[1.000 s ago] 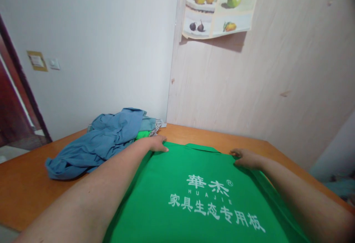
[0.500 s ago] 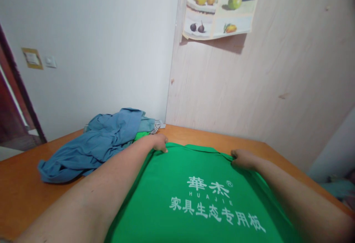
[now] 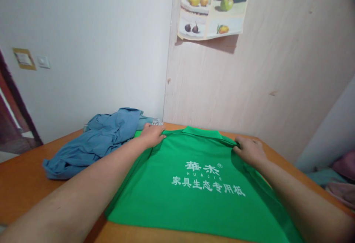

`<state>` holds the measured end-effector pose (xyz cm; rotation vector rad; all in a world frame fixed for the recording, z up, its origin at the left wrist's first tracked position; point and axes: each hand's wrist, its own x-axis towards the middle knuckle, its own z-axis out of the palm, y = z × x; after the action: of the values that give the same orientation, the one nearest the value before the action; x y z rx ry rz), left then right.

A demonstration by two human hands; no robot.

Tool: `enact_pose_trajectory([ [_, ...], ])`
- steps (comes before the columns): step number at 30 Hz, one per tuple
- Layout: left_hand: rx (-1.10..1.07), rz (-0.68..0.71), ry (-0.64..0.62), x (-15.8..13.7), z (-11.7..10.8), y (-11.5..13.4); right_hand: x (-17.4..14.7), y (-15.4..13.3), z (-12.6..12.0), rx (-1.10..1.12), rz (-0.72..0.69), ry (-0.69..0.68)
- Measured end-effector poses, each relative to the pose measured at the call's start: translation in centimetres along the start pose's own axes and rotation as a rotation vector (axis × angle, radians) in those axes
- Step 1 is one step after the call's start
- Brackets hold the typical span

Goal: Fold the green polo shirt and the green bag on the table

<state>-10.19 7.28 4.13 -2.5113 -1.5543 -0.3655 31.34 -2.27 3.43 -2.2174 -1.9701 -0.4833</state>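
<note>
A green collared shirt [image 3: 205, 209] with white printed lettering is spread over the orange-brown table, its collar [image 3: 202, 132] at the far end and its hem toward me. My left hand [image 3: 152, 135] is closed on the shirt's left shoulder. At the right shoulder, my right hand [image 3: 251, 149] pinches the fabric between thumb and fingers. The cloth between both hands is drawn fairly straight, with small creases below the collar. Some fingertips are hidden by the fabric.
A crumpled pile of blue clothes [image 3: 102, 135] lies on the table [image 3: 22, 184] at the left, near the wall. Fruit pictures [image 3: 212, 12] hang on the wooden panel. More cloth [image 3: 345, 165] shows at the far right, past the table edge.
Both hands have moved away from me with the shirt. Its collar now lies nearer the back edge, and the front hem with a strip of table has come into view.
</note>
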Motion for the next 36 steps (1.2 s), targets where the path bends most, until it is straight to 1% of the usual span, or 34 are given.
enact_pose_trajectory([
  [6, -0.011, 0.131, 0.160, -4.3, -2.1, 0.5, -4.8, 1.3, -0.6, 0.039, -0.063, 0.167],
  [10, -0.035, 0.195, 0.248, -8.2, -2.6, 1.1, -8.4, 1.9, -0.7, 0.058, -0.099, 0.253],
  [13, -0.057, 0.258, 0.276, -11.3, -2.7, 1.7, -11.2, 2.0, -0.7, 0.071, -0.135, 0.274],
  [17, -0.091, 0.294, 0.286, -14.3, -2.9, 2.5, -14.0, 2.1, -0.5, 0.084, -0.161, 0.297],
  [22, -0.089, 0.292, 0.294, -15.9, -3.5, 3.1, -15.8, 2.1, -1.0, 0.097, -0.156, 0.320],
  [25, -0.069, 0.318, 0.283, -17.0, -3.7, 3.3, -17.0, 2.2, -1.0, 0.085, -0.164, 0.318],
  [27, -0.053, 0.351, 0.251, -17.9, -3.5, 3.5, -18.0, 2.2, -0.7, 0.072, -0.188, 0.295],
  [31, -0.007, 0.397, 0.182, -19.5, -2.2, 3.8, -19.7, 2.1, 0.3, 0.059, -0.250, 0.224],
  [33, 0.026, 0.392, 0.169, -19.8, -1.7, 3.9, -20.2, 1.9, 0.6, 0.056, -0.243, 0.211],
  [36, 0.067, 0.367, 0.171, -20.1, -1.4, 4.2, -20.4, 1.7, 0.8, 0.035, -0.191, 0.211],
])
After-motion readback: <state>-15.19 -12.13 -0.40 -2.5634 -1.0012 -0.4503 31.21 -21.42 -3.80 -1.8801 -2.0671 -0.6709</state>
